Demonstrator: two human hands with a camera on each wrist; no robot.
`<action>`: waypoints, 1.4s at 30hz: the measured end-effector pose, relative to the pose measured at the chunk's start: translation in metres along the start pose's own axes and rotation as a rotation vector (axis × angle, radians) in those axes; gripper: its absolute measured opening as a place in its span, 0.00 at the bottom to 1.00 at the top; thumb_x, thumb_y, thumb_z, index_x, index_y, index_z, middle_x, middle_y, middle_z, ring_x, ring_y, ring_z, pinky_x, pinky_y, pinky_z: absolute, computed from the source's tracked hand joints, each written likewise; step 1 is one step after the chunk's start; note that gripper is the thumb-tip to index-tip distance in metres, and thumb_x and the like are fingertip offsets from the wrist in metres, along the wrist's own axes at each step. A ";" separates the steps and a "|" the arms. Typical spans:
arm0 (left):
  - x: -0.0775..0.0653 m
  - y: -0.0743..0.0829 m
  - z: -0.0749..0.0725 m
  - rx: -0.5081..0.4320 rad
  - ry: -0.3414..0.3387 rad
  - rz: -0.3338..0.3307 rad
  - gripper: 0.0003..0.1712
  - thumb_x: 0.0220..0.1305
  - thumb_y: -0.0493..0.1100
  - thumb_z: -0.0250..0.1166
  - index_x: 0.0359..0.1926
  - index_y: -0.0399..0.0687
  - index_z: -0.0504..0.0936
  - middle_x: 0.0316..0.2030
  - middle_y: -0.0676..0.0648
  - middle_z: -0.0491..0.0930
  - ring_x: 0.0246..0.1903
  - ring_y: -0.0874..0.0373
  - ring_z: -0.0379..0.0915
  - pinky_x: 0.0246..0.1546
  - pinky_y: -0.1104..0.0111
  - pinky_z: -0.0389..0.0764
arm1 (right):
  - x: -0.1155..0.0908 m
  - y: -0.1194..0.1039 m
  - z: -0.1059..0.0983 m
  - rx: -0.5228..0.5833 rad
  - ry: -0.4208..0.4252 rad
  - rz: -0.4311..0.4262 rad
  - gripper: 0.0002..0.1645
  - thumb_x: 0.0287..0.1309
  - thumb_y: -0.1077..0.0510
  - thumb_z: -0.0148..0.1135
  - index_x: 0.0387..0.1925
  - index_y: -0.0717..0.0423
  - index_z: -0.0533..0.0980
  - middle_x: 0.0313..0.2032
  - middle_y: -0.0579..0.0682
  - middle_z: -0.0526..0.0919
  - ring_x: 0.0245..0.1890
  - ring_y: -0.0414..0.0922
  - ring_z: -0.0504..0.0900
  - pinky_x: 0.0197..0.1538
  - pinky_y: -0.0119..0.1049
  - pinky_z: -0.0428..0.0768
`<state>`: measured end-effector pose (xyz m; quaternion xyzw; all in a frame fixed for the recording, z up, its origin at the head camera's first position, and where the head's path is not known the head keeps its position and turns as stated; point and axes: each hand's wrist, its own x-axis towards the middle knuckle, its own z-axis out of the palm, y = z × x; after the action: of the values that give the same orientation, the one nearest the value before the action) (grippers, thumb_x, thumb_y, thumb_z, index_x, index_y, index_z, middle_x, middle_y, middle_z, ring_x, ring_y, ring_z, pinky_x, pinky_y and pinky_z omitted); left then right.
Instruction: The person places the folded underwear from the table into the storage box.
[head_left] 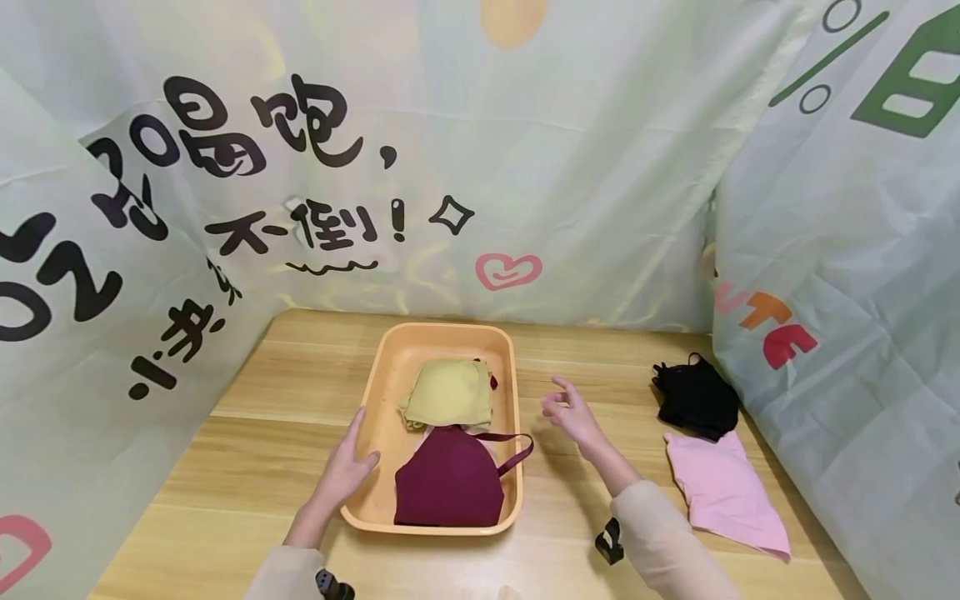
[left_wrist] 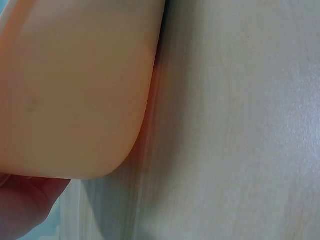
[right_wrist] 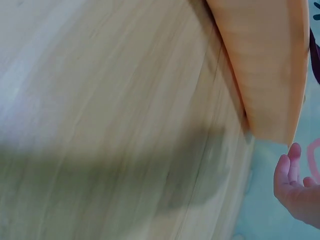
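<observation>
An orange tray [head_left: 405, 343] stands on the table [head_left: 300, 450], just below the middle of the head view. Inside, a mustard-yellow folded garment [head_left: 452, 393] lies towards 12 o'clock and a burgundy bra [head_left: 450, 483] towards 6 o'clock; the bra's strap loops over the rim at 3 o'clock. A small dark-red scrap shows at the yellow garment's 2 o'clock edge.

The left hand [head_left: 347, 471] is at the tray's rim, between 8 and 9 o'clock, thumb spread from the straight fingers and reaching over the inside. The right hand [head_left: 573, 414] is raised near the tray at 3 o'clock, fingers loosely bent and apart, holding nothing.

Well off at the tray's 3 o'clock lies a black garment [head_left: 697, 400]; a pink garment [head_left: 727, 492] touches it at its 5 o'clock side.

On the pale cloth [head_left: 600, 167] behind, towards 11 o'clock in the view, black characters read "喝饱," with "不倒!" beneath, a wavy line below that. The characters further left are bent by a fold and harder to make out. Towards 2 o'clock, coloured letters appear to end in "TE", an orange T and a red E.
</observation>
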<state>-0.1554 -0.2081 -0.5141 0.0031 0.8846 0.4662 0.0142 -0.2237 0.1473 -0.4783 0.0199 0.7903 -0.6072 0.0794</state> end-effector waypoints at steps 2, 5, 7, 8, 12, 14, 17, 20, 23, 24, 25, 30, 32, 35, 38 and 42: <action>0.000 0.000 0.000 -0.002 0.000 0.000 0.46 0.54 0.30 0.57 0.70 0.40 0.42 0.67 0.30 0.47 0.61 0.30 0.48 0.60 0.44 0.53 | -0.001 0.001 -0.005 -0.001 0.012 0.005 0.35 0.62 0.62 0.49 0.67 0.65 0.50 0.48 0.64 0.69 0.46 0.59 0.75 0.52 0.50 0.73; 0.000 0.000 -0.001 0.000 0.001 -0.003 0.46 0.54 0.30 0.57 0.70 0.40 0.43 0.67 0.30 0.47 0.61 0.30 0.48 0.60 0.44 0.53 | -0.005 0.003 -0.012 0.005 0.025 0.013 0.36 0.62 0.62 0.48 0.67 0.64 0.47 0.48 0.62 0.69 0.46 0.56 0.75 0.52 0.49 0.73; 0.000 0.000 -0.001 0.001 0.001 -0.004 0.46 0.54 0.30 0.57 0.70 0.39 0.43 0.67 0.30 0.47 0.61 0.30 0.50 0.60 0.43 0.54 | -0.006 0.005 -0.015 0.010 0.032 0.014 0.37 0.63 0.62 0.48 0.68 0.65 0.46 0.48 0.62 0.68 0.46 0.57 0.75 0.52 0.48 0.73; 0.000 0.001 -0.002 0.002 0.000 -0.004 0.46 0.54 0.30 0.57 0.70 0.39 0.43 0.66 0.30 0.47 0.60 0.30 0.53 0.60 0.43 0.54 | -0.007 0.007 -0.017 0.013 0.035 0.015 0.37 0.63 0.62 0.48 0.68 0.65 0.45 0.48 0.62 0.68 0.46 0.58 0.75 0.51 0.47 0.74; 0.000 0.002 -0.002 0.002 -0.003 -0.005 0.46 0.54 0.30 0.57 0.70 0.39 0.42 0.66 0.29 0.47 0.58 0.29 0.56 0.59 0.43 0.55 | -0.009 0.012 -0.022 0.026 0.046 0.024 0.37 0.63 0.62 0.48 0.68 0.64 0.44 0.49 0.63 0.67 0.49 0.62 0.73 0.51 0.47 0.73; 0.000 0.002 -0.002 0.000 -0.002 -0.004 0.46 0.54 0.30 0.57 0.70 0.39 0.42 0.66 0.29 0.47 0.57 0.30 0.58 0.59 0.43 0.55 | -0.011 0.014 -0.025 0.019 0.048 0.032 0.37 0.63 0.62 0.47 0.68 0.64 0.43 0.49 0.64 0.67 0.50 0.62 0.72 0.52 0.48 0.73; 0.000 0.002 -0.002 -0.006 -0.003 -0.003 0.46 0.54 0.30 0.57 0.70 0.39 0.42 0.66 0.29 0.47 0.53 0.31 0.62 0.59 0.43 0.55 | -0.014 0.016 -0.030 0.011 0.058 0.043 0.38 0.63 0.62 0.47 0.68 0.64 0.41 0.50 0.64 0.67 0.50 0.62 0.71 0.54 0.50 0.71; 0.000 0.001 -0.002 -0.008 -0.001 0.004 0.46 0.54 0.30 0.57 0.70 0.39 0.43 0.66 0.29 0.47 0.54 0.31 0.61 0.59 0.43 0.55 | -0.017 0.019 -0.036 -0.003 0.074 0.050 0.38 0.64 0.61 0.47 0.68 0.64 0.41 0.50 0.64 0.67 0.50 0.61 0.72 0.55 0.50 0.71; 0.000 0.001 -0.002 -0.009 0.005 0.014 0.46 0.53 0.30 0.57 0.70 0.38 0.43 0.66 0.29 0.48 0.59 0.30 0.55 0.59 0.43 0.54 | -0.019 0.021 -0.041 -0.011 0.094 0.047 0.38 0.64 0.61 0.47 0.68 0.64 0.42 0.51 0.65 0.68 0.50 0.61 0.72 0.54 0.49 0.72; 0.000 0.001 -0.002 -0.007 0.006 0.017 0.46 0.53 0.30 0.57 0.70 0.38 0.43 0.66 0.29 0.48 0.59 0.30 0.53 0.60 0.43 0.54 | -0.020 0.022 -0.043 -0.011 0.098 0.049 0.38 0.64 0.61 0.47 0.68 0.64 0.42 0.51 0.65 0.68 0.50 0.61 0.72 0.54 0.49 0.72; 0.000 0.001 -0.001 -0.006 0.006 0.018 0.46 0.53 0.30 0.57 0.70 0.38 0.43 0.66 0.29 0.48 0.59 0.30 0.53 0.60 0.43 0.54 | -0.020 0.023 -0.045 -0.007 0.102 0.055 0.38 0.64 0.61 0.46 0.69 0.63 0.42 0.51 0.65 0.68 0.50 0.60 0.72 0.53 0.48 0.72; 0.000 0.000 0.000 -0.001 0.008 0.010 0.46 0.53 0.30 0.57 0.70 0.39 0.43 0.66 0.28 0.48 0.45 0.31 0.68 0.58 0.43 0.58 | -0.023 0.028 -0.052 -0.019 0.112 0.070 0.38 0.65 0.61 0.46 0.69 0.64 0.41 0.52 0.66 0.67 0.50 0.60 0.73 0.53 0.47 0.73; 0.000 0.000 0.000 0.004 0.012 0.010 0.46 0.54 0.30 0.58 0.70 0.39 0.43 0.66 0.28 0.49 0.39 0.36 0.71 0.57 0.43 0.59 | -0.024 0.030 -0.054 -0.024 0.119 0.072 0.38 0.64 0.61 0.46 0.68 0.65 0.41 0.52 0.66 0.67 0.50 0.60 0.73 0.52 0.47 0.73; 0.000 -0.001 0.000 0.002 0.010 0.010 0.46 0.54 0.30 0.58 0.70 0.39 0.43 0.65 0.28 0.49 0.31 0.44 0.70 0.57 0.43 0.60 | -0.026 0.032 -0.058 -0.030 0.128 0.076 0.38 0.64 0.62 0.46 0.68 0.66 0.41 0.50 0.65 0.68 0.50 0.60 0.74 0.52 0.46 0.73; 0.000 -0.001 0.000 -0.001 0.003 0.006 0.46 0.54 0.30 0.58 0.70 0.39 0.43 0.65 0.28 0.49 0.26 0.51 0.68 0.57 0.43 0.60 | -0.028 0.032 -0.061 -0.039 0.138 0.072 0.37 0.64 0.62 0.45 0.68 0.67 0.41 0.50 0.65 0.68 0.50 0.60 0.74 0.52 0.47 0.73; 0.000 -0.001 -0.001 -0.010 -0.008 0.004 0.46 0.54 0.30 0.57 0.70 0.39 0.42 0.66 0.28 0.48 0.21 0.55 0.63 0.58 0.43 0.59 | -0.031 0.032 -0.066 -0.056 0.149 0.077 0.37 0.64 0.63 0.45 0.68 0.67 0.40 0.50 0.65 0.68 0.49 0.59 0.75 0.52 0.46 0.73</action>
<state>-0.1555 -0.2094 -0.5143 0.0066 0.8821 0.4708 0.0166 -0.1961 0.2207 -0.4876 0.0931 0.8095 -0.5781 0.0441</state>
